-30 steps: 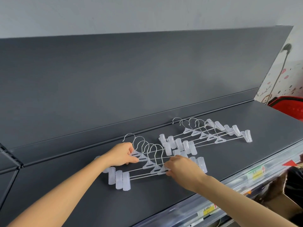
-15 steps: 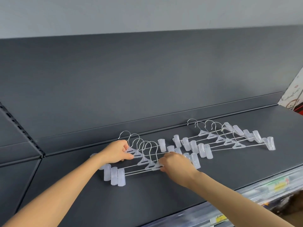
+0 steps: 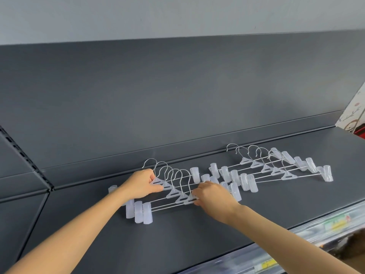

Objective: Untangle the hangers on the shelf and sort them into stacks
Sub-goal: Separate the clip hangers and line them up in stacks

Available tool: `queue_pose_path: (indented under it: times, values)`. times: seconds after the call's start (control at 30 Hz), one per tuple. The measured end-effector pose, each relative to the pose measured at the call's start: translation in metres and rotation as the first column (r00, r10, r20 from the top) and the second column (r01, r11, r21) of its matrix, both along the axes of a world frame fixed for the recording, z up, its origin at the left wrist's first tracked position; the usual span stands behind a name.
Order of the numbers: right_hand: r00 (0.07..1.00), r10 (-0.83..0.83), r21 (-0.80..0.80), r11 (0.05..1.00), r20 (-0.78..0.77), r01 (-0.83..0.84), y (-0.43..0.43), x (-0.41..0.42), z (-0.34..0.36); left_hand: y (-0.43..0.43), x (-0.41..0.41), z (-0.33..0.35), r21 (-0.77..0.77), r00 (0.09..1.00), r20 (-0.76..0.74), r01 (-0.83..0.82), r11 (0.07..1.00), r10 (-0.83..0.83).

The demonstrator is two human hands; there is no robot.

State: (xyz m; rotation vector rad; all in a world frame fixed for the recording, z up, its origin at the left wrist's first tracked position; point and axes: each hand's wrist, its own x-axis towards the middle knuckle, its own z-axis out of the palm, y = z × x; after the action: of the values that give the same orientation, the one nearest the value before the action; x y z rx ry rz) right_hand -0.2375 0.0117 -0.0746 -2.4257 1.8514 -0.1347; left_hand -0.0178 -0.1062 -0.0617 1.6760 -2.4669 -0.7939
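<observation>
Left hand (image 3: 141,183), right hand (image 3: 212,196): each pinches near-left hangers (image 3: 173,191), likely aligning them | far-right hangers (image 3: 276,171): stacked on shelf (image 3: 197,244), untouched.

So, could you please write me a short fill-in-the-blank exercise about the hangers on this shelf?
1. The hangers lie on the shelf in ___ groups.
2. The left hand and the right hand both grip hangers of the ___ group.
3. The right group is touched by ___ hand.
4. The hooks all point toward the shelf's ___ panel.
Missing words: two, left, neither, back.
</observation>
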Motion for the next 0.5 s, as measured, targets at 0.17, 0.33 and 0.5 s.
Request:
queue_pose_path:
  times: [0.17, 0.33, 0.5]
  values:
    - [0.994, -0.014, -0.046, 0.999, 0.112, 0.019, 0.008, -0.008, 0.001, 0.024, -0.013, 0.006, -0.228, 0.997, -0.005, -0.078, 0.971, 0.079]
    - [0.976, -0.004, -0.272, 0.960, 0.218, 0.064, 0.014, -0.034, 0.005, 0.058, -0.033, 0.004, -0.318, 0.991, 0.120, 0.100, 0.943, -0.065]
    - [0.982, -0.068, -0.358, 0.925, 0.178, 0.129, 0.022, -0.079, 0.010, 0.074, -0.056, -0.004, -0.257, 0.950, 0.269, 0.228, 0.939, -0.158]
